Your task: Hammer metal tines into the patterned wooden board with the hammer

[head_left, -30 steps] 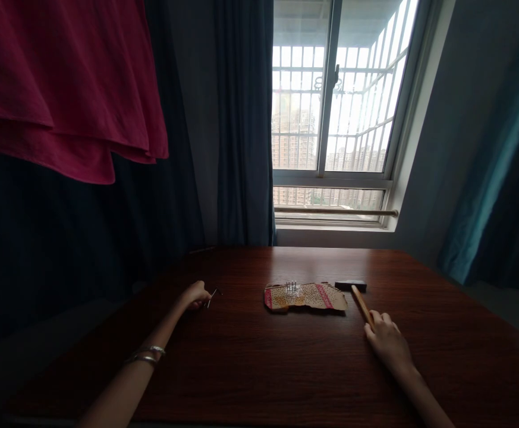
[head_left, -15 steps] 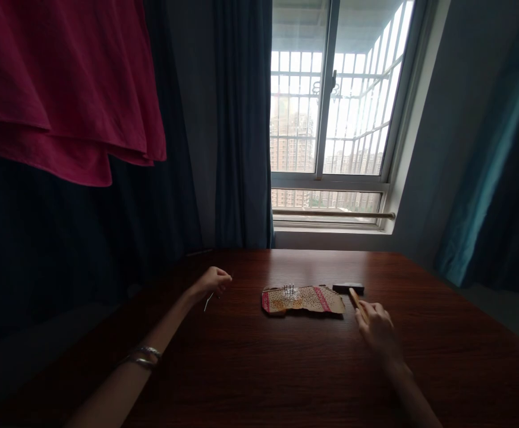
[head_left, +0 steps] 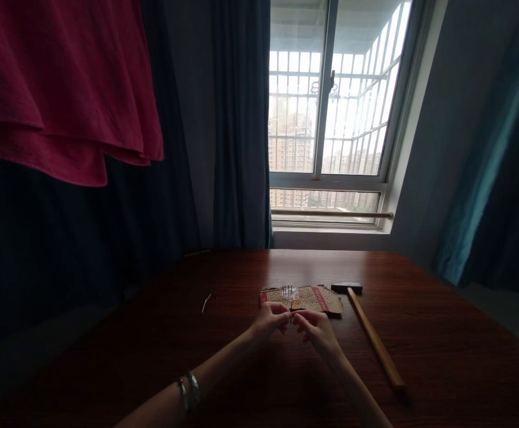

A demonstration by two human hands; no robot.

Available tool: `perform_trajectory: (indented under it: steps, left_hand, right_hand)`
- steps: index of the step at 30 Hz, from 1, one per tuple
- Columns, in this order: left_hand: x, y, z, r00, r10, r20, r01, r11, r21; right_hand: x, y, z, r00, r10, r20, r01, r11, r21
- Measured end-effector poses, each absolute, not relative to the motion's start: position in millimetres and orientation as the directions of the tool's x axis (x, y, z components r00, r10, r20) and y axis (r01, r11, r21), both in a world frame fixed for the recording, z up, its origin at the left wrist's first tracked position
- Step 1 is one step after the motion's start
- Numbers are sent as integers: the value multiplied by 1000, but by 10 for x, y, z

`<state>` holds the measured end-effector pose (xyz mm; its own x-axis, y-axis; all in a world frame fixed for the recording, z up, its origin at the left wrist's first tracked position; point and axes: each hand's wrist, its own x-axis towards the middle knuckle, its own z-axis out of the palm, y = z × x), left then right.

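In front of the near edge of a speckled, pink-banded flat piece [head_left: 306, 297], my two hands meet at the fingertips. My left hand [head_left: 271, 319] is closed in a pinch on a thin dark nail [head_left: 291, 316]. From the other side, my right hand [head_left: 319, 330] pinches at the same nail, its fingertips nearly touching the left ones. Several nails [head_left: 287, 289] stand upright in the flat piece. A hammer [head_left: 375, 342] with a wooden handle and black head lies to the right, out of my hands.
A few loose nails [head_left: 206, 302] lie on the brown wooden table [head_left: 161, 356] to the left. A barred window [head_left: 326, 119] is beyond the table, with dark curtains [head_left: 241, 131] beside it. A pink cloth [head_left: 67, 89] hangs at the upper left.
My right hand has let go of the hammer, which now lies on the table, and moved left. My left hand has come right and nearer with the nail, and the hands have met.
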<state>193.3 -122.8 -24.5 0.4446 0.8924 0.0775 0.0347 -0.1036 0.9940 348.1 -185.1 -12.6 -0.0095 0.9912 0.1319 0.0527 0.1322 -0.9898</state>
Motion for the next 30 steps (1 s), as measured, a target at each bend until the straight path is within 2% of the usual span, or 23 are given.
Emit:
perform_trajectory:
  steps: [8, 16, 20, 24, 28, 30]
  left_hand:
    - [1932, -1264, -369, 437, 888, 143, 59, -187, 981]
    - [1947, -1085, -287, 419, 877, 238, 68, -291, 954]
    - [2008, -981, -203, 369, 888, 276, 157, -352, 923]
    - [1996, -791, -178, 356, 850, 387, 278, -492, 825]
    - [1813, -484, -176, 282, 761, 584, 412, -646, 643]
    - [1704, -325, -203, 331, 745, 579, 467, -663, 586]
  right_hand:
    - [3452, -1761, -269, 37, 997, 63, 6, 63, -998]
    - [3458, -1500, -233, 46, 990, 133, 18, 132, -991]
    - [3507, -1292, -189, 33, 983, 182, 54, 180, -982]
    - [3632, -1097, -164, -35, 957, 288, 99, 290, -952]
    - [3776, -876, -238, 104, 936, 336, 191, 313, -931]
    - [3810, -770, -299, 126, 930, 346, 228, 313, -922]
